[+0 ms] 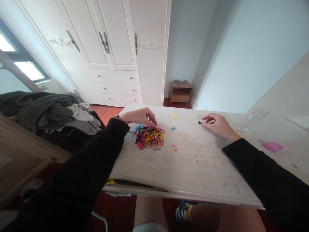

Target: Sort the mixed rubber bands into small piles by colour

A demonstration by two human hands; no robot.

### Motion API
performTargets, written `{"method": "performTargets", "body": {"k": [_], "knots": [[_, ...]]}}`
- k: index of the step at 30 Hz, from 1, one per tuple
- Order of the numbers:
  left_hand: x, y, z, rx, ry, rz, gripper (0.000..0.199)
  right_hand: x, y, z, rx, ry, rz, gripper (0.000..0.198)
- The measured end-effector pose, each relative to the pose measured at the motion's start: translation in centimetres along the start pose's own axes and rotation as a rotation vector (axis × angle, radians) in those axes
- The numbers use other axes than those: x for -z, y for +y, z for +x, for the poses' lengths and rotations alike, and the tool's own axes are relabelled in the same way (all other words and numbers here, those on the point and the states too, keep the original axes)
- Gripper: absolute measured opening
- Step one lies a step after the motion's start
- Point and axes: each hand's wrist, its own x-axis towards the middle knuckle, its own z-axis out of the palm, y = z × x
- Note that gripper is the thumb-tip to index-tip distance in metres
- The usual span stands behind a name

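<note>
Whether the left hand (138,116) grips is unclear; the right (219,126) pinches something black (200,122) near a container (254,118).

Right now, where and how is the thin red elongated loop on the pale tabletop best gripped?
Probably pinch the thin red loop across its long sides, coming from above: it lies flat on the pale tabletop, longer than wide, apart from the multicoloured pile.
</note>
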Motion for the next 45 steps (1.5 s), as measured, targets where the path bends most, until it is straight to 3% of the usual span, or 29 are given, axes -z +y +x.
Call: {"method": "performTargets", "body": {"k": [8,16,22,27,31,37,45], "knots": [[0.7,-0.3,-0.3,0.017,0.001,0.065,0.016,-0.4,-0.5,0.0,0.063,0.019,-0.005,0.023],[0.9,-0.2,-0.7,0.181,-0.087,0.185,0.026,-0.6,-1.2,-0.2,0.088,0.027,0.005,0.022],[0.7,-0.4,-0.6,0.122,-0.072,0.154,0.021,-0.7,-1.9,-0.3,0.104,0.036,0.025,0.020],[0.8,0.0,-0.6,0.067,-0.012,0.083,0.018,-0.8,-2.8,-0.6,0.111,0.047,0.034,0.018],[0.3,0.2,-0.3,0.003,0.031,-0.101,0.018,-1.0,-3.8,-0.8,0.125,0.044,0.051,0.015],[-0.5,0.5,-0.1,0.016,0.007,-0.271,0.015,-1.8,-5.5,-1.5,0.194,-0.005,0.073,0.012],[-2.3,2.1,0.5,-0.034,0.076,-0.319,0.015,-3.1,-10.5,-3.7,0.418,-0.104,0.088,0.009]]}}
